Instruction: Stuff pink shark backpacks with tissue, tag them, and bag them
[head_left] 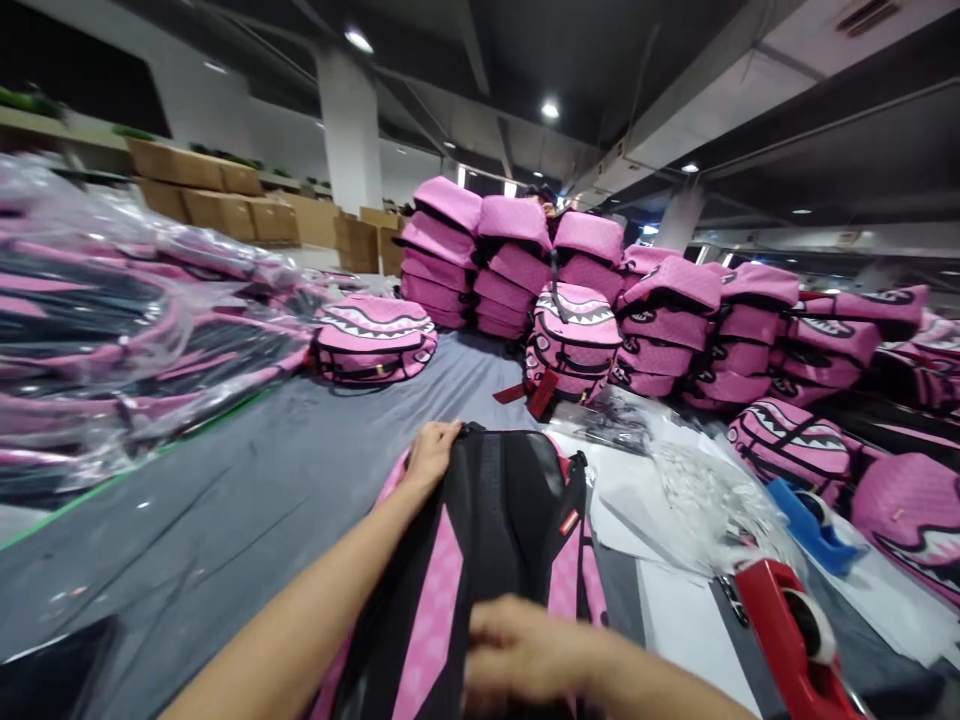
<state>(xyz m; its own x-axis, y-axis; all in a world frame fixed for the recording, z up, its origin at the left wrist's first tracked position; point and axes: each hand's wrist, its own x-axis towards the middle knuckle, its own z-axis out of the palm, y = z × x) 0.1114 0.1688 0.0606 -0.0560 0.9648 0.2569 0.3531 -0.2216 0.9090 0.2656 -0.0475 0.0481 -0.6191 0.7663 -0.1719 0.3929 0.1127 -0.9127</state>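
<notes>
At lower centre, the backpack (491, 510), long axis running up the frame, is grasped at its top by the fingers of the left hand (430, 458), while its lower middle is overlapped by the blurred right hand (525, 648), whose grip cannot be told.

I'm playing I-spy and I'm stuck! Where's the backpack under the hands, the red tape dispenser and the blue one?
Backpack (493, 515): head view, on its black back panel.
Red tape dispenser (774, 625): head view, on its red side.
Blue tape dispenser (808, 532): head view, on its blue body.
</notes>
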